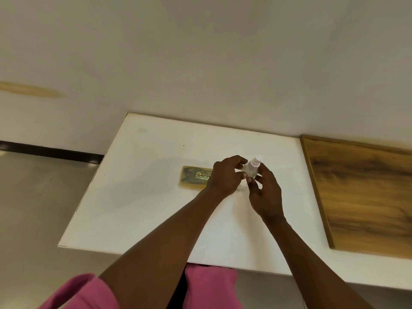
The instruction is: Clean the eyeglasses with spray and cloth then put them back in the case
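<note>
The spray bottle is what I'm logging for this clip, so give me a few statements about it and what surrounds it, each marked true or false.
1. Both hands are on the spray bottle. True: the left hand and the right hand both hold it.
2. The spray bottle lies flat on the white table. False: it is upright, nozzle at the top, held in the hands.
3. The eyeglass case sits to the left of the hands. True; the left hand covers its right end.
4. The eyeglass case stands wide open. False: its printed lid faces up, closed.
5. The wooden board is on the table's left side. False: it is on the right.
</note>
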